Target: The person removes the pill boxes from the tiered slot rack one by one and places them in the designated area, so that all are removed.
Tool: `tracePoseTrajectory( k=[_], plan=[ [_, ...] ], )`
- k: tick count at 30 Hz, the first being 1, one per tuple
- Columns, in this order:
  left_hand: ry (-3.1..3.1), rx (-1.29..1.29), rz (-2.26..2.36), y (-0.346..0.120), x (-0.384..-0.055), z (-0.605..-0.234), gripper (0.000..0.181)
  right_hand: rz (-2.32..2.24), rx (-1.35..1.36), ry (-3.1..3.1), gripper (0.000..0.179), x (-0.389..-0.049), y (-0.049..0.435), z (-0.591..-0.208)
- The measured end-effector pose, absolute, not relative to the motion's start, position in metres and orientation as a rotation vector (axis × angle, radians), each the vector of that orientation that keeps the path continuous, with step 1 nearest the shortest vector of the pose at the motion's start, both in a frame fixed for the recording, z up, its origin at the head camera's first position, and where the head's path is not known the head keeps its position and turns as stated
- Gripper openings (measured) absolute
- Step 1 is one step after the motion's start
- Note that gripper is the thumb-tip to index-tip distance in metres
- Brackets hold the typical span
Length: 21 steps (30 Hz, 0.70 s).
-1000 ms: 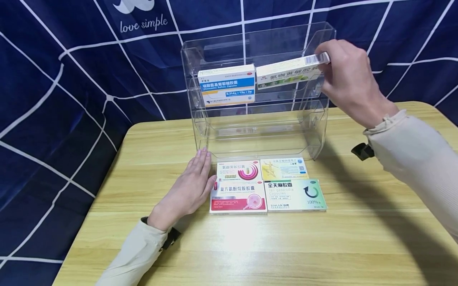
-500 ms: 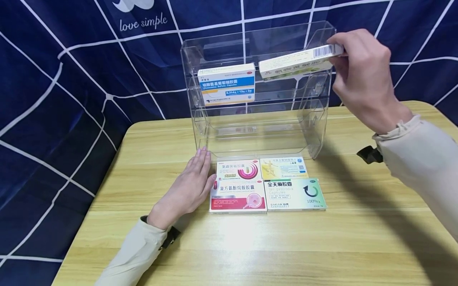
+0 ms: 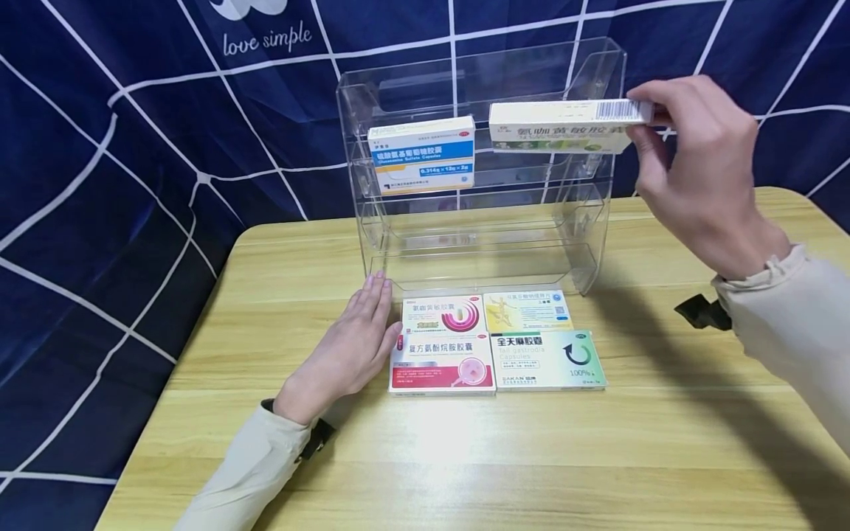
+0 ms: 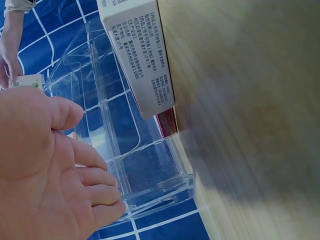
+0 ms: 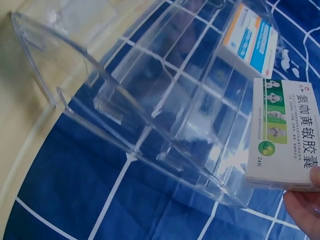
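My right hand (image 3: 707,173) pinches the right end of a white and green medicine box (image 3: 564,122), thumb below and fingers above. That box is held nearly level in front of the upper right part of a clear plastic rack (image 3: 478,269). On the rack's left side, higher up, stands a blue and white medicine box (image 3: 425,158). My left hand (image 3: 341,354) rests on the table with straight fingers, its thumb by the left edge of a red and white box (image 3: 441,365). In the right wrist view the green box's printed front (image 5: 282,130) shows fully except where fingers cover its end.
Beside the red box lies a white and green capsule box (image 3: 547,360). Behind them are a pink-ringed box (image 3: 441,317) and a yellow and white box (image 3: 527,311), close to the rack's foot. A dark blue checked cloth (image 3: 279,110) hangs behind the wooden table (image 3: 425,464).
The right hand has moved right with the green and white box, first rising, then dropping a little. The box has gone from tilted to nearly level. The left hand stays put.
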State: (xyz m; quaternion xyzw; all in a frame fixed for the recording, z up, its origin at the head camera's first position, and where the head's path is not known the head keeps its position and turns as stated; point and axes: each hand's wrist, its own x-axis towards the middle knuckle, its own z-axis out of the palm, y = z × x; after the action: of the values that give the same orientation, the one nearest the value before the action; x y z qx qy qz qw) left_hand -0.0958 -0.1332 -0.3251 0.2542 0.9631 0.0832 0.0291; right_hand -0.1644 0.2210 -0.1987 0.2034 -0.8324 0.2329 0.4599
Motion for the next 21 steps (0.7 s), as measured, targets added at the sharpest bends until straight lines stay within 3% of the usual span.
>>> tracePoseTrajectory(
  k=[21],
  plan=[
    [2.964,0.78,0.252,-0.133,-0.095,-0.323,0.062,0.783,0.543,-2.12,0.026,-0.115,0.23,-0.223]
  ],
)
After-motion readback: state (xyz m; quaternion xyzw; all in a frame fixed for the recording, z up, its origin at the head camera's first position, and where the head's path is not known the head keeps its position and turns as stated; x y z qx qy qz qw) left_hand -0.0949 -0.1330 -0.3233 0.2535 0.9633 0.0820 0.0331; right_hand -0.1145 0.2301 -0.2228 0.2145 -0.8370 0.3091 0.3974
